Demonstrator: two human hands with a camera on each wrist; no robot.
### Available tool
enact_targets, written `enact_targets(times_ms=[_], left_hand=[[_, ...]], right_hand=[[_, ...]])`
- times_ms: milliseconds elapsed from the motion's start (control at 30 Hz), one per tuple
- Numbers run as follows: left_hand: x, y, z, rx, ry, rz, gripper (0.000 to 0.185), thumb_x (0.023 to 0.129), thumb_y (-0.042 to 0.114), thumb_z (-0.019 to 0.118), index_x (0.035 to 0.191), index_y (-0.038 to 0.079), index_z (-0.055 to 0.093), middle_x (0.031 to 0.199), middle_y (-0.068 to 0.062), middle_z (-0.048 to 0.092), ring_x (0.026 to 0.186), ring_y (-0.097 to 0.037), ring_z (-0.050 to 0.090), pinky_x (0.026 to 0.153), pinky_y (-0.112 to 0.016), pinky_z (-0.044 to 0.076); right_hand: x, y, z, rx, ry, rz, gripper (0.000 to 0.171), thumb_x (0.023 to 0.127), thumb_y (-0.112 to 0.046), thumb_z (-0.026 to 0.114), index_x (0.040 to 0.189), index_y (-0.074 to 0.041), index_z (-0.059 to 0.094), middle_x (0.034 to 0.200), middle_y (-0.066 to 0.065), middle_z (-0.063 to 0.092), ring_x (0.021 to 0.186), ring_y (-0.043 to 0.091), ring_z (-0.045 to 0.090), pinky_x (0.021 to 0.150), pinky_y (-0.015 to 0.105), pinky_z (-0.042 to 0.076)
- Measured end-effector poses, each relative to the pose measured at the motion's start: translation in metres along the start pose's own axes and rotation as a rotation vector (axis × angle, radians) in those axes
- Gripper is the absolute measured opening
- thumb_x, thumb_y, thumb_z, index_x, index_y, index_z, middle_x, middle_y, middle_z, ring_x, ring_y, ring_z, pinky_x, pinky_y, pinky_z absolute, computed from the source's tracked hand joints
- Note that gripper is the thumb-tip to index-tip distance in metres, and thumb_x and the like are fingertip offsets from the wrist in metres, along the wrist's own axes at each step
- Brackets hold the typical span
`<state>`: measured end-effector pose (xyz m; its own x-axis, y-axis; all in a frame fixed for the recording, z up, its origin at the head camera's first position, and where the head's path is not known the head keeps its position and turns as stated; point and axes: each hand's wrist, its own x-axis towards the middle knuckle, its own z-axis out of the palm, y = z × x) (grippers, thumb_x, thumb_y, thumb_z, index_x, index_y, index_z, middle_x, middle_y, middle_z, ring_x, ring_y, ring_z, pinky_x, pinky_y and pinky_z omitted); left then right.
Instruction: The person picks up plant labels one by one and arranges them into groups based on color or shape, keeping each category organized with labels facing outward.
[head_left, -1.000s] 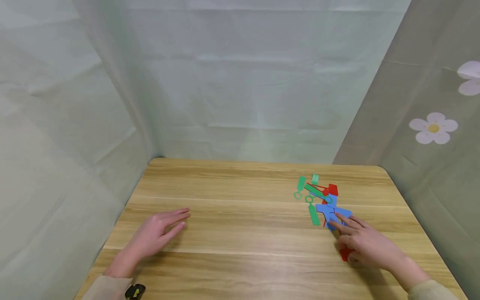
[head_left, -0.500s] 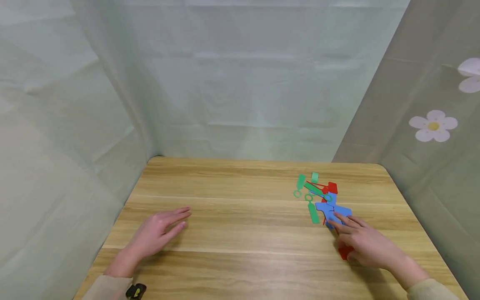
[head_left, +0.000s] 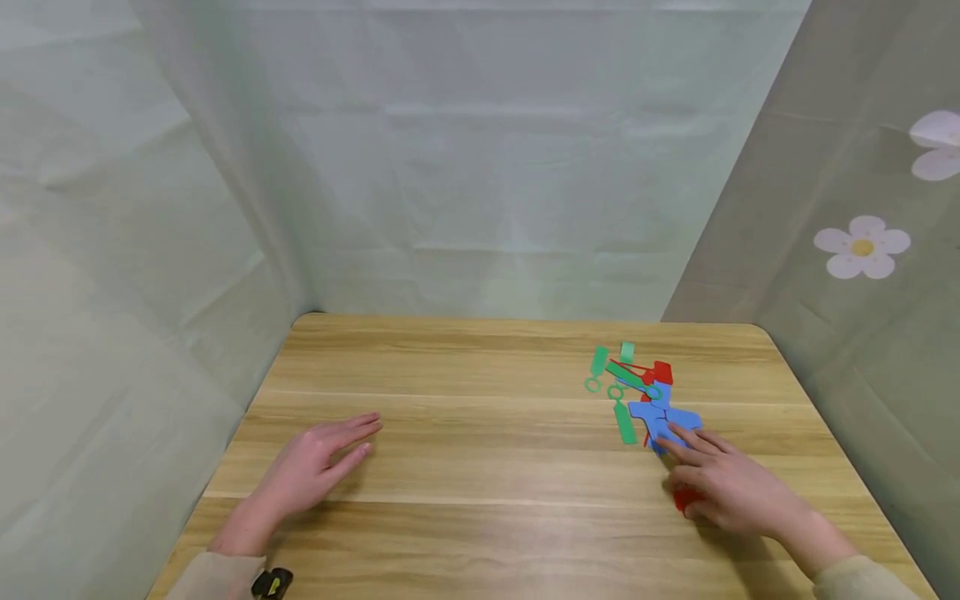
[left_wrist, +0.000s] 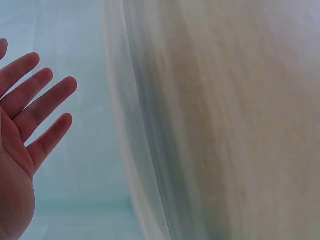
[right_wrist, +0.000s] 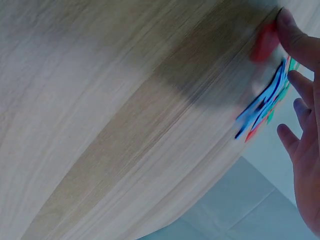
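Observation:
A loose pile of flat plastic tags [head_left: 636, 390] in green, red and blue lies at the table's right. My right hand [head_left: 673, 468] rests at the pile's near end. Its straight fingers touch a blue tag [head_left: 660, 421], and its thumb is beside a red tag [head_left: 684, 498]. In the right wrist view the right hand [right_wrist: 295, 65] sits at the frame's right edge over the blue tags [right_wrist: 260, 107] and the red tag [right_wrist: 263, 42]. My left hand [head_left: 367, 437] lies flat on the table's left side, holding nothing. In the left wrist view the left hand [left_wrist: 30, 120] has its fingers spread.
The wooden table [head_left: 480, 450] has rounded far corners. Pale green cloth [head_left: 480, 167] hangs close behind it and on the left. Grey cloth with white flowers [head_left: 862, 248] hangs on the right. A sleeve cuff with a wrist device [head_left: 270, 583] shows at the near left.
Both hands and the tags keep their places. Only the head view has drifted slightly.

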<state>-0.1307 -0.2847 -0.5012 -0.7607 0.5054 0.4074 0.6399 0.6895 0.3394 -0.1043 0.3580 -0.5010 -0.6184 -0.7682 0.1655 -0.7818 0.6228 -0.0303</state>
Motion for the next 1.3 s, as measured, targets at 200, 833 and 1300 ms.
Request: enact_targets(times_ms=[200, 833, 1300], left_hand=[[0.0, 0.002, -0.001, -0.009, -0.001, 0.004, 0.037, 0.098, 0.015, 0.077, 0.135, 0.012, 0.076, 0.141, -0.004, 0.07, 0.122, -0.025, 0.071, 0.097, -0.053, 0.059], [0.0, 0.0, 0.001, -0.005, -0.07, -0.026, 0.044, 0.103, 0.021, 0.073, 0.145, 0.01, 0.068, 0.156, -0.011, 0.058, 0.137, -0.033, 0.061, 0.108, -0.06, 0.051], [0.0, 0.001, 0.003, 0.001, -0.139, -0.091, 0.048, 0.106, 0.028, 0.069, 0.149, 0.006, 0.064, 0.162, -0.014, 0.05, 0.149, -0.036, 0.047, 0.117, -0.067, 0.037]], right_hand=[[0.002, -0.001, 0.0, 0.022, -0.034, 0.037, 0.049, 0.069, -0.021, 0.095, 0.074, -0.041, 0.05, 0.156, 0.016, 0.057, 0.151, 0.05, 0.039, 0.13, 0.03, -0.005], [0.001, -0.01, -0.02, -0.011, -0.084, 0.162, 0.038, 0.084, -0.033, 0.09, 0.081, -0.036, 0.052, 0.158, 0.022, 0.053, 0.158, 0.045, 0.028, 0.133, 0.047, 0.004], [0.066, -0.037, -0.033, 0.3, 0.041, 0.462, 0.021, 0.105, -0.024, 0.071, 0.088, -0.034, 0.065, 0.163, 0.021, 0.046, 0.161, 0.051, 0.011, 0.124, 0.071, 0.012]])
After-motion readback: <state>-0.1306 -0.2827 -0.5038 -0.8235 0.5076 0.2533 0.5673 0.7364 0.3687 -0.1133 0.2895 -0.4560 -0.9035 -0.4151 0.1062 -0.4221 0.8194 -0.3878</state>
